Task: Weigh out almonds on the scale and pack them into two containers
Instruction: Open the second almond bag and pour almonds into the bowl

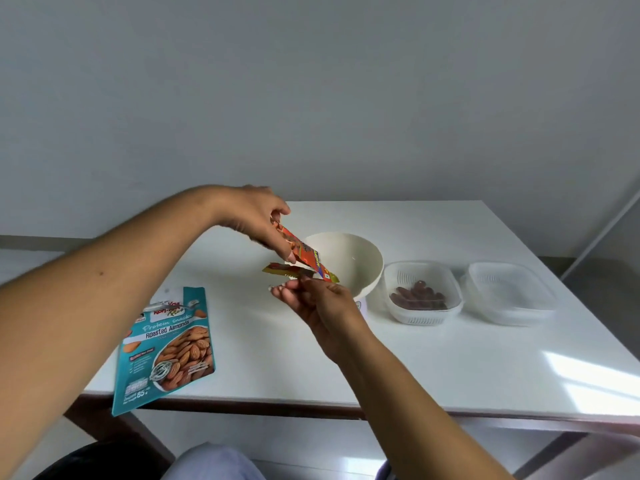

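Observation:
My left hand [256, 220] grips the upper end of a small orange snack packet [306, 256], tilted with its lower end over the cream bowl [360, 268]. My right hand [311, 299] pinches the packet's torn strip at the lower end, just in front of the bowl. The bowl stands on a scale [362, 308], which it mostly hides. To the right of the bowl, a clear plastic container [422, 296] holds several brown almonds [417, 294]. A second clear container [510, 292] stands further right. A teal pouch of roasted almonds [166, 348] lies flat at the table's front left, overhanging the edge.
The white table [450, 368] runs against a plain grey wall. Its dark front edge crosses the lower view. My knees and the floor show below the table. Sunlight falls on the table's front right corner.

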Available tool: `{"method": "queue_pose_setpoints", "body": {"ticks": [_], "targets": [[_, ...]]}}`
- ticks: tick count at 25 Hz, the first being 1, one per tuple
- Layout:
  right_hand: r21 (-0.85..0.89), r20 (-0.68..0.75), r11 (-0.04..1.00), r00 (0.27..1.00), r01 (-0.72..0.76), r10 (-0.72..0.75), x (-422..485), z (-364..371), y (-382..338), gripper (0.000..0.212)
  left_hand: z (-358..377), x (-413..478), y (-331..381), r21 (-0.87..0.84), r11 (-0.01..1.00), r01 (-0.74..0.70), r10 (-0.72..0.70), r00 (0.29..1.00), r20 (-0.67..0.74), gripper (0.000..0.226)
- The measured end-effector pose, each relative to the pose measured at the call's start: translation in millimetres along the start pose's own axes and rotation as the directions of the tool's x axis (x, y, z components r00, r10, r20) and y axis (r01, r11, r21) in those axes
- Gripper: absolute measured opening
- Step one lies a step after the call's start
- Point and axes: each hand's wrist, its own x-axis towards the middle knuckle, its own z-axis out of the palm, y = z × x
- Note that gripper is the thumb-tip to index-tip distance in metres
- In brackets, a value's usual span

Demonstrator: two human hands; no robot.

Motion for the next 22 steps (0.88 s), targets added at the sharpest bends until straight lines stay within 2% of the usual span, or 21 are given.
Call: {"method": "queue_pose_setpoints", "body": {"ticks": [5,11,14,17,19,22], "targets": [[0.122,-0.005,0.99,0.998,-0.066,0.067,6.8,2.4,1.2,0.028,-12.5,36.9,21.8,0.173,0.985,0.004,-0.023,0.994,0.109,0.113],[0.162,-0.02,0.983,0.996,-0.085,0.089,12.4,-0.2,0.9,0.028,-9.5,52.5,38.1,0.323,0.946,-0.005,-0.05,0.986,0.16,0.121],[0.163,-0.023,0.982,0.995,-0.094,0.099,13.6,-0.7,1.3,0.029,-8.8,50.4,37.0,0.316,0.949,0.012,-0.066,0.984,0.163,0.115],[0.158,-0.028,0.983,0.994,-0.098,0.104,13.1,1.0,1.6,0.029,-10.1,47.9,31.8,0.316,0.949,0.001,-0.05,0.988,0.148,0.078],[0.163,-0.035,0.982,0.995,-0.091,0.097,11.8,2.4,0.2,0.03,-9.5,46.4,31.0,0.317,0.948,-0.024,-0.019,0.991,0.134,0.079],[0.154,-0.045,0.985,0.995,-0.082,0.09,8.9,4.0,-1.1,0.029,-9.5,38.9,35.3,0.295,0.955,-0.03,-0.001,0.994,0.107,0.092]]}}
